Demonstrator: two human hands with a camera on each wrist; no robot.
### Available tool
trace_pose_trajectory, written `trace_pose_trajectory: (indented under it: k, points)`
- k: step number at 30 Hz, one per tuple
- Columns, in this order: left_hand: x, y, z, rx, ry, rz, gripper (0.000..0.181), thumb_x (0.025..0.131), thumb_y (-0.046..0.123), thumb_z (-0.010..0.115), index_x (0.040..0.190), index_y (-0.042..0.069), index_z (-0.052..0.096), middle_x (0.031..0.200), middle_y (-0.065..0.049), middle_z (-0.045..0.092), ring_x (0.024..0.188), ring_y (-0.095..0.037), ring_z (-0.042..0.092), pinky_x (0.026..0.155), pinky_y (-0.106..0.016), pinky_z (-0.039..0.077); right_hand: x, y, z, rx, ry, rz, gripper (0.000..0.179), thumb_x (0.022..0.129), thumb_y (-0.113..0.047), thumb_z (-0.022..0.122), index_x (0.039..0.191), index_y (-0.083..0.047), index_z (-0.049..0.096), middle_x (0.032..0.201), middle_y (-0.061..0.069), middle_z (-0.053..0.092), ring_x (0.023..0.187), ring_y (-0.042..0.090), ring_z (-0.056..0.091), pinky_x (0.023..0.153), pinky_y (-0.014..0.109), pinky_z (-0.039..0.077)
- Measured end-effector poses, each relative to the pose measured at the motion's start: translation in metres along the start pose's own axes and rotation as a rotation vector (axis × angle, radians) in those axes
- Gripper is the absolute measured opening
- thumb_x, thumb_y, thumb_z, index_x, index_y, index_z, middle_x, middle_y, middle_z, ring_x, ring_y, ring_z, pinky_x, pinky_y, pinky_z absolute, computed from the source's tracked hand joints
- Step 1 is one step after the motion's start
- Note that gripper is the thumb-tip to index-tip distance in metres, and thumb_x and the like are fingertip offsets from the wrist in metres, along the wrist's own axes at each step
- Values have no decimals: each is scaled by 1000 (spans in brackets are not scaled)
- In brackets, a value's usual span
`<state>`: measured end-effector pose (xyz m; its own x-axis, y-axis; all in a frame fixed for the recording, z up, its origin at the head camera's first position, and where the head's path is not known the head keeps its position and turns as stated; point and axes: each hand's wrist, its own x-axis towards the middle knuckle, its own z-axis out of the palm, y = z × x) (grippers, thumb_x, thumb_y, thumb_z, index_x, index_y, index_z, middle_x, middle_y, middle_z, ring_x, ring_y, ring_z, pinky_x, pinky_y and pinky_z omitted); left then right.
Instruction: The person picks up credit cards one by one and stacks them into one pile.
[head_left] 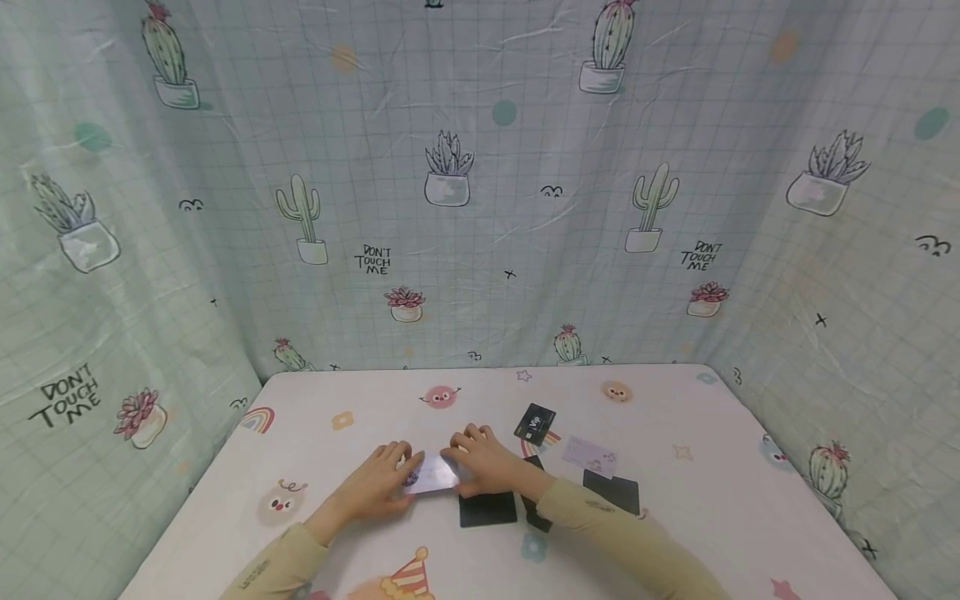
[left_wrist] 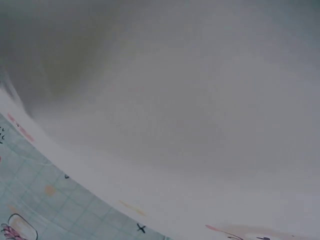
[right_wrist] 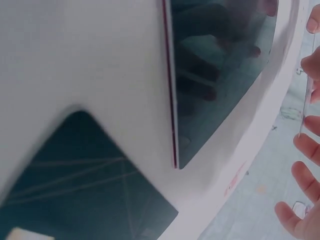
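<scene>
Between the two hands is a glossy pale-lavender card (head_left: 431,473) with a dark patterned patch at its left end. The left hand (head_left: 375,483) pinches that end between thumb and fingers. At the opposite end, the right hand (head_left: 486,463) grips the card, its fingers bent over the far edge. Just below the right hand lies a flat black rectangle (head_left: 487,510) on the table. In the right wrist view, fingers (right_wrist: 306,180) appear at the right edge beside a thin sheet seen edge-on. The left wrist view shows mostly blurred table, with no hand.
A black card marked "VIP" (head_left: 534,425), a lavender patterned card (head_left: 588,456) and another black rectangle (head_left: 617,493) lie to the right. A narrow black piece (head_left: 538,522) is partly hidden under the right forearm. Patterned cloth (head_left: 480,225) hangs behind the table (head_left: 675,550).
</scene>
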<state>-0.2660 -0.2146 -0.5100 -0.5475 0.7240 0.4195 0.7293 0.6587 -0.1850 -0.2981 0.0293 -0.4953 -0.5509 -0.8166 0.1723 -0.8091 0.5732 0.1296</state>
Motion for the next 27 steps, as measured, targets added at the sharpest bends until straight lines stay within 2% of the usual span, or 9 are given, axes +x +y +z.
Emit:
trace_pose_trajectory:
  k: [13, 22, 27]
  points:
    - [9, 8, -1, 15, 39, 59, 60, 64, 40, 68, 113, 7, 56, 97, -1, 47, 88, -14, 43, 79, -33, 39, -12, 2, -2, 44, -9, 16, 59, 73, -52, 60, 123, -22, 50, 111, -5, 47, 101, 13, 37, 89, 36, 34]
    - [16, 16, -2, 11, -8, 46, 58, 64, 42, 67, 110, 9, 55, 105, -3, 48, 94, -15, 45, 84, -34, 39, -22, 2, -6, 61, -16, 23, 58, 72, -52, 61, 120, -22, 50, 109, -5, 46, 99, 12, 37, 89, 36, 35]
    - [17, 17, -1, 29, -21, 43, 59, 65, 44, 66, 112, 9, 55, 103, -2, 49, 94, -15, 45, 85, -35, 39, -26, 3, -9, 80, -17, 36, 57, 73, -51, 61, 121, -23, 49, 111, -5, 47, 101, 12, 37, 90, 36, 35]
